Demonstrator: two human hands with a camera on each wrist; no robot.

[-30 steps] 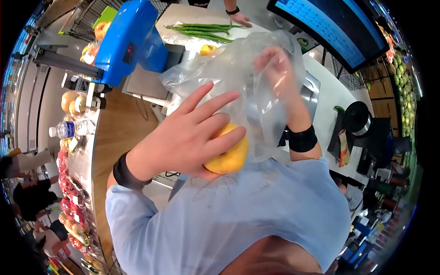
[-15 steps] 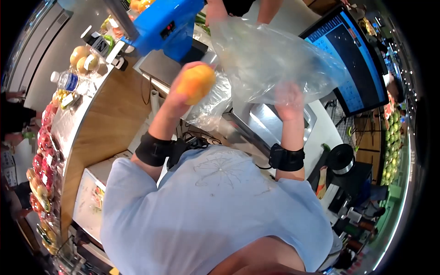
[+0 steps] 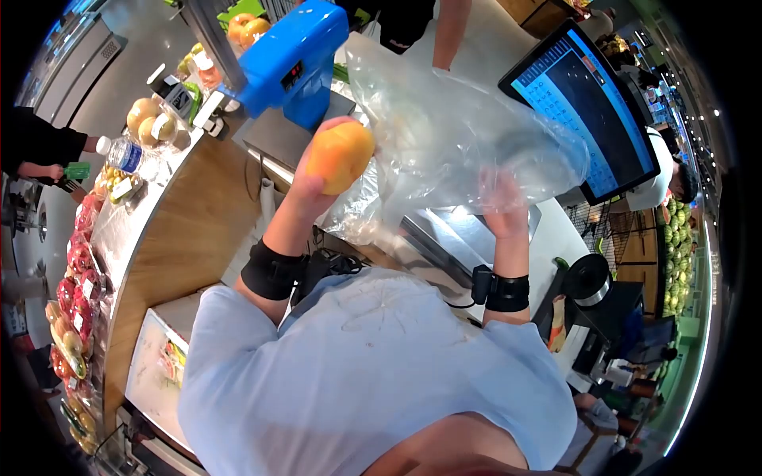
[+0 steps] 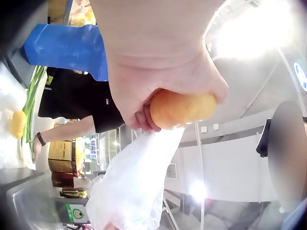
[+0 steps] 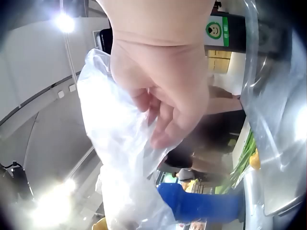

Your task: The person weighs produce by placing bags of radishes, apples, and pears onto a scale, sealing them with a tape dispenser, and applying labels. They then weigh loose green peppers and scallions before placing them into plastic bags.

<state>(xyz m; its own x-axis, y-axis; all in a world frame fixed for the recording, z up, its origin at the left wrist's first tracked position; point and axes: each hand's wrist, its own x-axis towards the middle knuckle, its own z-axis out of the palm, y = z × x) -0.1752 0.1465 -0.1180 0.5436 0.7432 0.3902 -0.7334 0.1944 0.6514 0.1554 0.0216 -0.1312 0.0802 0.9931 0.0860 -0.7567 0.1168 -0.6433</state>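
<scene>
The left hand point(image 3: 317, 163) grips a round yellow-orange fruit point(image 3: 343, 157), raised to the left of a large clear plastic bag point(image 3: 444, 127). In the left wrist view the fingers curl round the fruit point(image 4: 182, 109), and the bag point(image 4: 139, 177) hangs just past it. The right hand point(image 3: 502, 202) is at the lower right part of the bag, seen through the film. In the right wrist view the right hand point(image 5: 163, 91) has its fingers bent round gathered film of the bag point(image 5: 120, 124).
A blue machine point(image 3: 294, 63) stands at the upper left, a monitor point(image 3: 587, 111) at the right. A metal plate point(image 3: 452, 238) lies under the bag. Wrapped fruit point(image 3: 79, 278) and a water bottle point(image 3: 121, 154) line the left counter. Another person's arm point(image 3: 451, 36) is beyond the bag.
The left hand has gone from in front of the bag to its left, lifting the fruit. The bag has spread out and shifted right with the right hand.
</scene>
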